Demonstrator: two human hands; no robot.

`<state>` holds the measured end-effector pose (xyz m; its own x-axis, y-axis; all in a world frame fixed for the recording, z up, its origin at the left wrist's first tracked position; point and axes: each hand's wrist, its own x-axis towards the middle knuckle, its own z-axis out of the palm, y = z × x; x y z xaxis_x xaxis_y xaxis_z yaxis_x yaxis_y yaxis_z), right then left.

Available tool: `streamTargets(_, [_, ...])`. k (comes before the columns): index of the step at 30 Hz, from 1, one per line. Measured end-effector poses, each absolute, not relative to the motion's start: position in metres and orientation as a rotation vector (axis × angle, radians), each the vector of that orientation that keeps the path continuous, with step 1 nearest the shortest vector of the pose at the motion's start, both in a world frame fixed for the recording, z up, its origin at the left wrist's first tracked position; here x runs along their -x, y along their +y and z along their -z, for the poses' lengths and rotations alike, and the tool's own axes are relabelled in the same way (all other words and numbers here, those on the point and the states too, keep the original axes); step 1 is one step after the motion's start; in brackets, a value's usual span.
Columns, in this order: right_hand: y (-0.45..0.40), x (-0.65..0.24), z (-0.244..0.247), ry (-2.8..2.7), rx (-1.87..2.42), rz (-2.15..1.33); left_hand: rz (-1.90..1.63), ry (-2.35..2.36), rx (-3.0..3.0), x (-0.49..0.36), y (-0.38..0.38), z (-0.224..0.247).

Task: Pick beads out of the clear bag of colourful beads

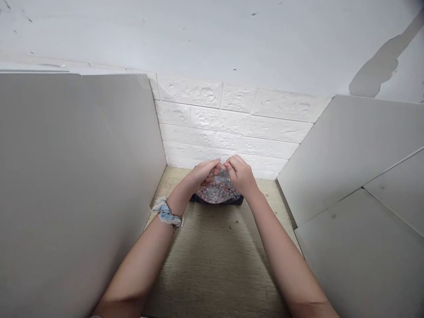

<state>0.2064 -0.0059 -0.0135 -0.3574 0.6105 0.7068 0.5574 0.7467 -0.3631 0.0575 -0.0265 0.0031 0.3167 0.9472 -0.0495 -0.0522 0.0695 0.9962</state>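
Left hand (208, 172): fingers pinched; on what, I can't tell.
Right hand (239, 173): pinched too, fingertips close beside the left's.
Beads (218, 193): just beneath both hands, on the table (212, 265).

Soft, cool light is brightest toward 12 o'clock, putting small glossy glints on the white brick wall (207, 115), while shadow dims the surface (215, 260) toward 6 o'clock. Wide-angle stretch shows at 3 and 9 o'clock, and fine detail in the clear bag (217, 192) blurs slightly together.
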Motion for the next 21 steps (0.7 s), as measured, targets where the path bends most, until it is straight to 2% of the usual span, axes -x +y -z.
streamTargets(7, [-0.01,-0.216,0.003,-1.766,0.916,-0.42,-0.849,0.897,-1.123,-0.057,-0.027,-0.006])
streamTargets(15, [-0.014,-0.225,-0.014,-1.489,0.709,-0.842,-0.774,0.846,-1.182,-0.06,-0.035,-0.013])
streamTargets(21, [-0.025,-0.23,-0.028,-1.451,0.693,-0.859,-0.759,0.818,-1.213,-0.062,-0.039,-0.016])
